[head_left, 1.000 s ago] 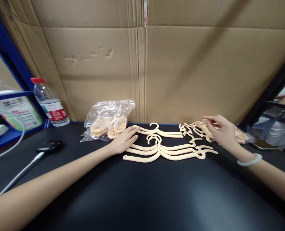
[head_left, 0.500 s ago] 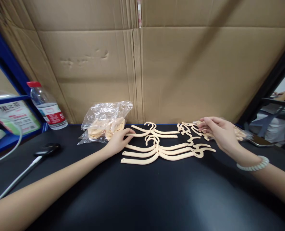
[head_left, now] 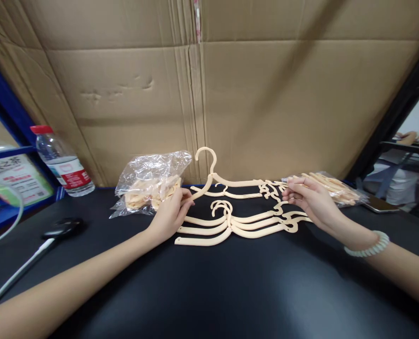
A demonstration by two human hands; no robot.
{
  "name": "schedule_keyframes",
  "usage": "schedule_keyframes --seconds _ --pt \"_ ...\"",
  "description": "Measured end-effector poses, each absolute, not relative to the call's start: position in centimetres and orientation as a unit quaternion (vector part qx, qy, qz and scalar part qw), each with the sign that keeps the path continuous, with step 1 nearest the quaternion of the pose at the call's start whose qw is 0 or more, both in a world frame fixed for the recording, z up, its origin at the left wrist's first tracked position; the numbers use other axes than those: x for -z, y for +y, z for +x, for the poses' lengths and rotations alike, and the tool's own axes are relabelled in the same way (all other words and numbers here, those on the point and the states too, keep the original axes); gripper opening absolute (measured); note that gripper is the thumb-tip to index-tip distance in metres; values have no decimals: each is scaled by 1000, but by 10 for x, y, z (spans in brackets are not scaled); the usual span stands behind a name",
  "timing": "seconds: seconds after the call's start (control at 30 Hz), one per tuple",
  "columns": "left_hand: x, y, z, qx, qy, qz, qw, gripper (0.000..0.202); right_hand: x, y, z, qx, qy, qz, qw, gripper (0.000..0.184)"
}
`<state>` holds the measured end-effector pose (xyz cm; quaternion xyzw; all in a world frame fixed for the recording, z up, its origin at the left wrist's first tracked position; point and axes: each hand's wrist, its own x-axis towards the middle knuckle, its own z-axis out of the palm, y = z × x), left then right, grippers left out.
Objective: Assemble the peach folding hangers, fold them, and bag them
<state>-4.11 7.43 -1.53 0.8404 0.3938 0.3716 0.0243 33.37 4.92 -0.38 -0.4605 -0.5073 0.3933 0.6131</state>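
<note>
Left hand (head_left: pixel 170 213): I see it pinching one end of a beige hanger (head_left: pixel 230 183)
Hook (head_left: pixel 215 162): up — beyond the nested hangers (head_left: pixel 257 233)
Right hand (head_left: pixel 315 201): fingers curled — I can't tell whether they grip anything

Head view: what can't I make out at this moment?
All in the head view:
Raised hanger: left end, covered by the left hand.
Right hand: whether it holds anything, masked by its own fingers.
Left bag: how many pieces inside, obscured by crinkled plastic.
White cable: cut off by the left edge.
</note>
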Motion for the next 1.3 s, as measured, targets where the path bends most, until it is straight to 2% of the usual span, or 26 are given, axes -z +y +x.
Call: schedule_keyframes --seconds 0.13,0.23,0.63,1.07,1.3 --pt "15 73 -40 -354 369 859 23 19 10 54 339 -460 -527 -434 568 12" --pt "13 71 -39 -335 354 873 19 26 15 57 341 -468 -566 -430 525 11" --pt "9 69 -39 -311 353 882 22 17 11 43 323 -540 -471 -433 547 12" --pt "10 69 -39 -302 351 886 27 15 5 35 315 -532 -538 -436 486 24" --pt "9 69 -38 -301 348 888 24 15 4 32 316 -601 -508 -423 450 26"
